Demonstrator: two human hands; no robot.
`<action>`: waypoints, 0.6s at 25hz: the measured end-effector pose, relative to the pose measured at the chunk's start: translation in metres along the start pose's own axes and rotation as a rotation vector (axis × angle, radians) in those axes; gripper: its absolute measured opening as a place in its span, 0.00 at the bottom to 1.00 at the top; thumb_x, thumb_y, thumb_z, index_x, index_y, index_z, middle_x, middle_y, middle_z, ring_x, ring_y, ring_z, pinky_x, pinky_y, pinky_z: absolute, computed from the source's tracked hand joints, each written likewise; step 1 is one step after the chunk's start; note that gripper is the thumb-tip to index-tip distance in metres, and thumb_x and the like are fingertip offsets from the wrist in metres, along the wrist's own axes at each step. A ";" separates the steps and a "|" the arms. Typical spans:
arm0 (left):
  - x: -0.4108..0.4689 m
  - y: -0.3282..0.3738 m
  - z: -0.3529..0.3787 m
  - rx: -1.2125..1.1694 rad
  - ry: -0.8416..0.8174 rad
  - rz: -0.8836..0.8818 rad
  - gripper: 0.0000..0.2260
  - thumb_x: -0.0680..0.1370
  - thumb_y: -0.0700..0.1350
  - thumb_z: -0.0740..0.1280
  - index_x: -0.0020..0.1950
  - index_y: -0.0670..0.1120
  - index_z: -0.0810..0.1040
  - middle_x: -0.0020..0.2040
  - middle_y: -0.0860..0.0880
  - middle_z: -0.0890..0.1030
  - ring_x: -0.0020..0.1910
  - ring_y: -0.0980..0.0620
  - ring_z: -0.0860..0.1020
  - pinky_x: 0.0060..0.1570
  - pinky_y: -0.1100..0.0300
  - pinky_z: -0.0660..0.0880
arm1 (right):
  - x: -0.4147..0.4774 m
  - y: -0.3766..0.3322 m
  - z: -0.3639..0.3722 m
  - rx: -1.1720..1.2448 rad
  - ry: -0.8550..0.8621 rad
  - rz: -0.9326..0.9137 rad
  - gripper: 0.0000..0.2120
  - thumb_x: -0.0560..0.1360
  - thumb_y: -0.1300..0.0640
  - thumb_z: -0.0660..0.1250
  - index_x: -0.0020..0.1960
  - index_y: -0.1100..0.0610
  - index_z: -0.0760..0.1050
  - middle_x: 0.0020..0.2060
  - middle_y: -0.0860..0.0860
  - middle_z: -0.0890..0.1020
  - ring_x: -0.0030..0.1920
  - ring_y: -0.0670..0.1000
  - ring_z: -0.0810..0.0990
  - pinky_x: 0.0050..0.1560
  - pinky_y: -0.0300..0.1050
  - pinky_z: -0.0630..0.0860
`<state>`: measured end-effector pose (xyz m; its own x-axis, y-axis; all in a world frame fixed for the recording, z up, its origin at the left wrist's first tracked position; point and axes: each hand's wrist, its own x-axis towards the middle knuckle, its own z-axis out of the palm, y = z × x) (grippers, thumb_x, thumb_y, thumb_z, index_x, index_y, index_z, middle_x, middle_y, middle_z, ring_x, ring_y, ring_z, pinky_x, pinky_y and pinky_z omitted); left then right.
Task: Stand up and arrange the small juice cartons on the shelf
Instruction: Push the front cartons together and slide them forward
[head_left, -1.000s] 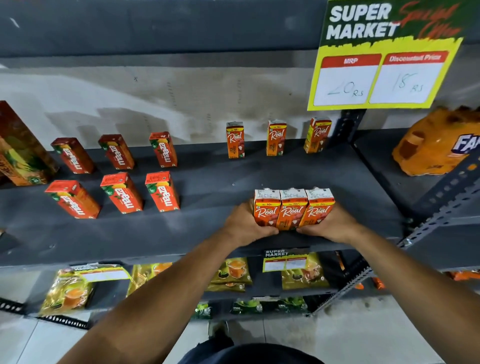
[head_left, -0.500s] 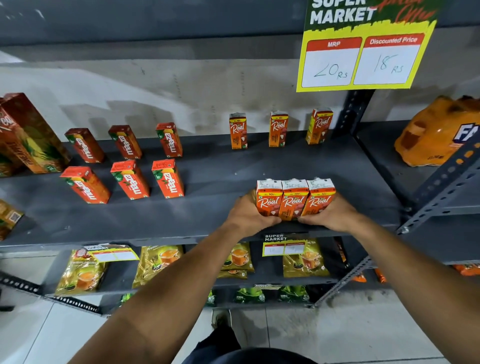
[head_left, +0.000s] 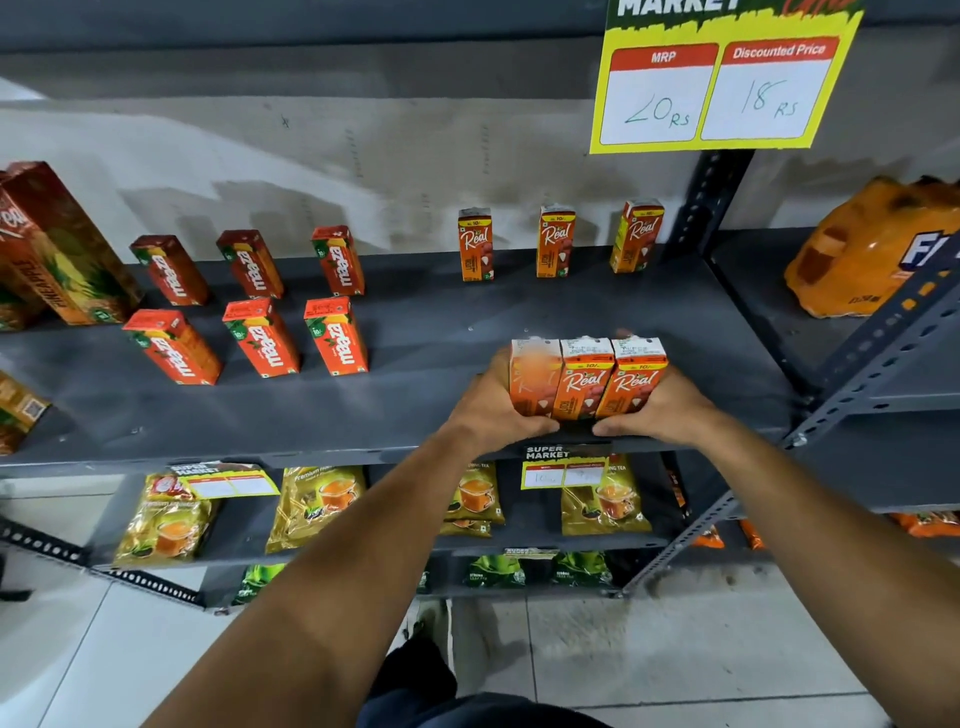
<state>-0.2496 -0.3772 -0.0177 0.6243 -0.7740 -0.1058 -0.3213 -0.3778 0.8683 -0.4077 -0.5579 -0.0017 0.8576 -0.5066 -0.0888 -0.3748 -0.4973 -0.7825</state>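
Three small orange Real juice cartons (head_left: 587, 376) stand pressed side by side near the front edge of the grey shelf (head_left: 426, 338). My left hand (head_left: 493, 410) clasps the left end of the row and my right hand (head_left: 660, 408) clasps the right end. Three more Real cartons (head_left: 555, 240) stand spaced apart along the back of the shelf. On the left, several red Maaza cartons (head_left: 260, 338) stand in two rows of three.
A tall pineapple juice carton (head_left: 62, 244) stands at the far left. A yellow price sign (head_left: 722, 78) hangs above. An orange bottle pack (head_left: 872, 249) lies on the right shelf beyond the upright post (head_left: 711, 202). Tea packets (head_left: 317, 506) fill the lower shelves.
The three held cartons stay squeezed between my hands at the shelf front; the leftmost looks blurred. My view has tilted slightly downward.
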 end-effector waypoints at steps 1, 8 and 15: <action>-0.003 -0.002 -0.005 -0.071 -0.011 0.027 0.47 0.60 0.48 0.83 0.71 0.58 0.58 0.64 0.54 0.73 0.63 0.53 0.73 0.61 0.55 0.73 | -0.007 0.001 -0.003 0.072 0.032 -0.012 0.59 0.56 0.54 0.84 0.76 0.42 0.51 0.63 0.38 0.72 0.61 0.39 0.72 0.60 0.36 0.66; -0.098 -0.071 -0.086 -0.143 0.474 0.401 0.30 0.66 0.54 0.78 0.65 0.55 0.72 0.62 0.48 0.78 0.68 0.48 0.72 0.67 0.47 0.68 | -0.125 0.003 0.052 0.293 0.476 -0.325 0.25 0.69 0.48 0.70 0.65 0.43 0.70 0.54 0.43 0.78 0.52 0.49 0.79 0.51 0.44 0.77; -0.112 -0.135 -0.265 -0.149 0.998 0.391 0.32 0.65 0.49 0.80 0.64 0.55 0.69 0.64 0.44 0.74 0.67 0.50 0.72 0.68 0.52 0.66 | -0.043 -0.131 0.152 0.141 0.097 -0.502 0.22 0.69 0.53 0.73 0.62 0.47 0.72 0.51 0.44 0.79 0.52 0.45 0.79 0.52 0.40 0.77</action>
<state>-0.0876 -0.1043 0.0054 0.8171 -0.0390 0.5752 -0.5764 -0.0767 0.8136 -0.3421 -0.3637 0.0110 0.8801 -0.2966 0.3706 0.1307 -0.5992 -0.7899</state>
